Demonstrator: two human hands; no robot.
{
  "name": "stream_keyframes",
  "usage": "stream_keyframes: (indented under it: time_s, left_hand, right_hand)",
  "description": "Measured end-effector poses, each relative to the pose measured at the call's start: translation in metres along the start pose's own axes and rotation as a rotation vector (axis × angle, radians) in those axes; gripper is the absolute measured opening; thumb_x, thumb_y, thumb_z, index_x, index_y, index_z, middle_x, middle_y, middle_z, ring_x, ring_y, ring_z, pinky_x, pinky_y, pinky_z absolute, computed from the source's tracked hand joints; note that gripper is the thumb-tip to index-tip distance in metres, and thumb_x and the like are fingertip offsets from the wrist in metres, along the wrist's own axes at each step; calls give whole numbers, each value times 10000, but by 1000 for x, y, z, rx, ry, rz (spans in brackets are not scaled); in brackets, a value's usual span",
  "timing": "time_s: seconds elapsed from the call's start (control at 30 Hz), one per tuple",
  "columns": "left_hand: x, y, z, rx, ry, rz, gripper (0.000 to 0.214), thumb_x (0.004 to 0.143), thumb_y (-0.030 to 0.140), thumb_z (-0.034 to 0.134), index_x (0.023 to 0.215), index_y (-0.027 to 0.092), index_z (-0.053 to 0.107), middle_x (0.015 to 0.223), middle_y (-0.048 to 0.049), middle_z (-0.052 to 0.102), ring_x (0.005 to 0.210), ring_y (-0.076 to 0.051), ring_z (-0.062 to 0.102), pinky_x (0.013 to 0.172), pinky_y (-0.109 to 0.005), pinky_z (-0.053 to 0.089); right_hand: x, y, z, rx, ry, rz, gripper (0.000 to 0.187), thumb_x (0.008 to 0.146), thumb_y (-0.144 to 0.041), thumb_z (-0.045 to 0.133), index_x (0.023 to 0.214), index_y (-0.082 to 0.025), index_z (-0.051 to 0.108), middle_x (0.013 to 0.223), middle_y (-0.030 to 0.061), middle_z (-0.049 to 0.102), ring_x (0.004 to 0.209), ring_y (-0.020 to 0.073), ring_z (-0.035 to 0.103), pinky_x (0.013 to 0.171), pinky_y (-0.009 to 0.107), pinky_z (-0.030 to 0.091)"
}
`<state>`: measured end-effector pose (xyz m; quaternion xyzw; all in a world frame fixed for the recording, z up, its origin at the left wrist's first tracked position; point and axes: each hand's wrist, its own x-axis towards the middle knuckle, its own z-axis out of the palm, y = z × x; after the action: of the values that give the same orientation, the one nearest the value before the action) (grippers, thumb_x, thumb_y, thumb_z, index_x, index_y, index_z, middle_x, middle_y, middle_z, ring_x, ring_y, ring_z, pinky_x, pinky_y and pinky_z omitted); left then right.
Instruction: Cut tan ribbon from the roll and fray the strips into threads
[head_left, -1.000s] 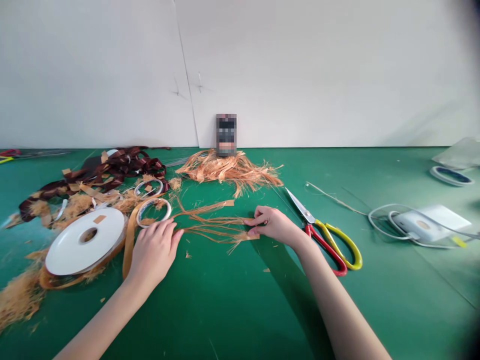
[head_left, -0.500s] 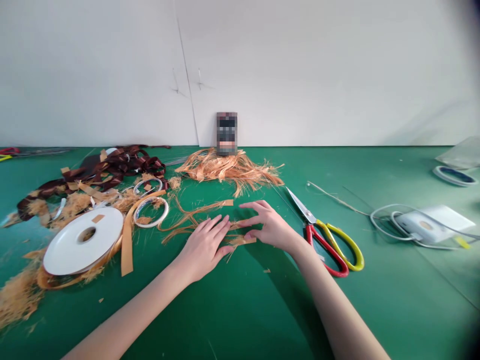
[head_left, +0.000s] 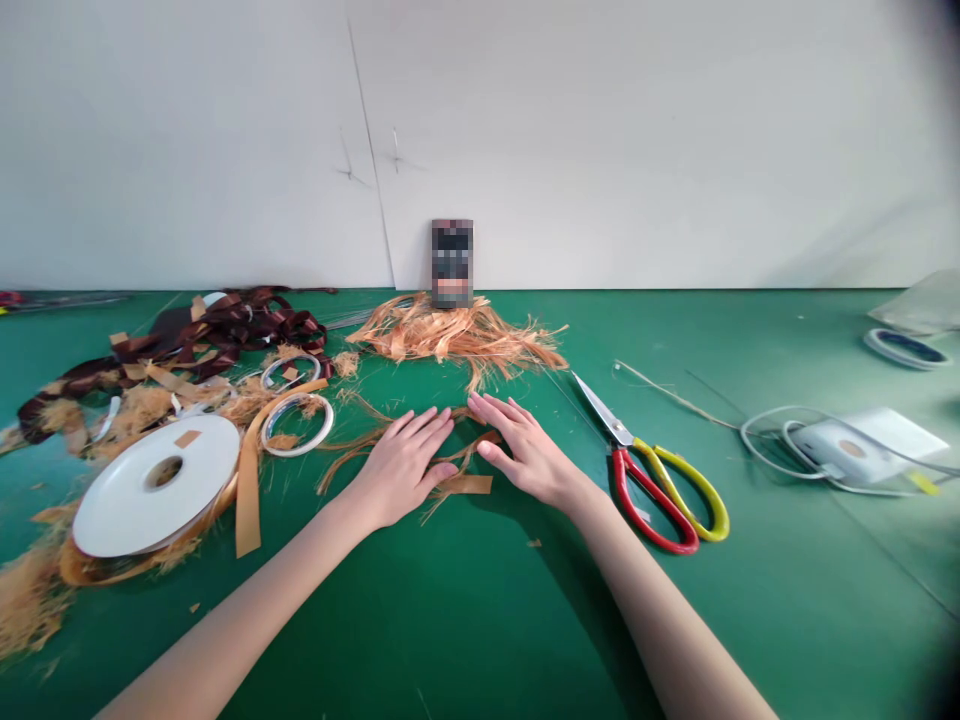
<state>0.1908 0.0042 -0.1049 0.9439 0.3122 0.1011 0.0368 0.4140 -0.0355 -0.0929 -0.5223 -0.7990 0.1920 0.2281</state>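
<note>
My left hand (head_left: pixel 403 466) lies flat over thin frayed ribbon strands (head_left: pixel 343 462), fingers stretched out and thumb apart. Just to its right, my right hand (head_left: pixel 528 452) is open too, fingers extended toward the upper left and thumb spread. Its fingertips are at the right ends of the strands; whether they press on them I cannot tell. Between and below the hands shows a short tan ribbon end (head_left: pixel 469 485), its frayed part running under my left thumb. Parts of the strands are hidden beneath both hands.
Right of my hands lie scissors (head_left: pixel 652 480) with red and yellow handles. A white spool (head_left: pixel 112 510), tape rolls (head_left: pixel 330 425) and dark brown ribbon (head_left: pixel 247 325) crowd the left. Behind, a phone-like device (head_left: pixel 452 262) stands at a peach fringed bundle (head_left: pixel 457 335). A white corded box (head_left: pixel 870 448) sits right.
My right hand has flattened from a curled, finger-spread pose and shifted slightly. The short ribbon end beneath has moved a little left. My left hand stays flat, nearly in place.
</note>
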Motion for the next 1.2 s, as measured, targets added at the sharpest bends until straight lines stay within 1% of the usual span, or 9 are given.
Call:
stream_keyframes:
  time_s: [0.17, 0.33, 0.47, 0.57, 0.7, 0.87, 1.03, 1.13, 1.2]
  left_hand:
    - [4, 7, -1, -21, -7, 26, 565, 959, 476, 296, 1405, 142, 389, 1500, -84, 358, 1385, -247, 317, 1119, -482, 283]
    - [-9, -2, -13, 1, 51, -35, 447, 958, 430, 346, 1241, 178, 583, 1475, -84, 410, 1334, -261, 398, 1106, -501, 296]
    - [-19, -9, -18, 23, 77, -41, 399, 961, 384, 362, 1231, 207, 598, 1443, -74, 459, 1292, -257, 447, 1082, -512, 326]
    - [-25, -13, -19, 37, 106, -45, 378, 957, 368, 378, 1211, 224, 619, 1424, -72, 482, 1263, -261, 475, 1070, -518, 342]
    - [-30, -20, -21, 70, 142, -74, 367, 949, 370, 395, 1173, 226, 647, 1373, -77, 539, 1223, -266, 515, 1059, -525, 353]
    - [-41, -37, -28, 187, 196, -145, 359, 923, 398, 441, 1097, 211, 692, 1291, -103, 606, 1167, -300, 557, 1050, -548, 344]
    - [-53, -54, -40, 323, 227, -214, 365, 902, 415, 462, 945, 174, 732, 1236, -134, 635, 1132, -331, 569, 1018, -542, 371]
    - [-56, -50, -49, 365, 253, -268, 348, 896, 405, 474, 868, 166, 725, 1222, -144, 634, 1129, -338, 562, 986, -533, 404]
    - [-55, -38, -52, 338, 276, -277, 331, 900, 383, 477, 894, 150, 712, 1228, -148, 627, 1118, -330, 565, 972, -519, 422]
  right_hand:
    - [-3, 0, -13, -57, -31, 67, 538, 981, -436, 269, 1432, -160, 364, 1443, 93, 442, 1354, 203, 380, 1158, 463, 213]
    - [-6, -5, -20, -129, -42, 82, 468, 975, -422, 321, 1348, -205, 500, 1374, 57, 527, 1309, 223, 444, 1115, 460, 319]
    - [-5, -8, -20, -196, -55, 88, 432, 970, -411, 354, 1281, -203, 568, 1367, 52, 526, 1295, 227, 460, 1083, 470, 366]
    - [-5, -9, -19, -240, -56, 82, 440, 943, -451, 413, 1272, -208, 577, 1363, 48, 529, 1291, 239, 463, 1077, 476, 379]
    - [-6, -6, -18, -302, -44, 84, 424, 881, -497, 521, 1220, -264, 623, 1342, 39, 549, 1285, 275, 468, 1058, 505, 396]
    - [-6, 2, -17, -318, -20, 84, 333, 841, -401, 623, 1159, -310, 660, 1327, 17, 561, 1256, 284, 501, 1049, 516, 401]
    - [-7, 6, -22, -315, -29, 116, 307, 774, -397, 698, 1067, -307, 710, 1307, 33, 578, 1232, 303, 524, 1050, 535, 392]
    - [-7, 4, -23, -322, -7, 135, 322, 777, -465, 675, 1043, -291, 726, 1290, 48, 598, 1222, 312, 535, 1025, 525, 418]
    - [-8, 1, -23, -323, 44, 119, 323, 835, -489, 594, 1011, -262, 743, 1289, 64, 602, 1202, 309, 553, 976, 497, 461]
